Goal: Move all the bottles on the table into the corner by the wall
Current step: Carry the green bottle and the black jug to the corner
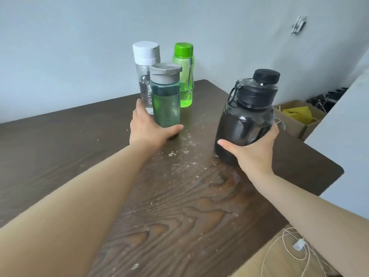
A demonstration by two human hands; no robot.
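Right hand [253,150] is clamped around the lower body of the black jug [244,120], thumb across its near face and fingers wrapped round the far right side. The jug leans, its cap toward the upper right of the frame and its base low by the hand; whether the base touches the table [60,156] I cannot tell. Left hand [147,128] is closed round the foot of the teal bottle [165,100], thumb in front, fingers behind, the bottle upright on the table.

Two more bottles stand at the table's far corner against the wall [79,47], in the upper middle of the frame: the clear bottle [145,76] with a white cap and, to its right, the green bottle [183,76]. The teal bottle stands just in front of them, close to or touching the clear one, so it looks nearly placed.

The jug is the one that matters. It sits right of centre, well apart from the group, and the corner lies up and to the left of it. The open spot seems to be in front of the green bottle, right of the teal one. The right hand already has the jug and is the nearer one, so my guess is a leftward, forward carry, with the jug righted before it is set down, minding the green bottle's strap [191,76].
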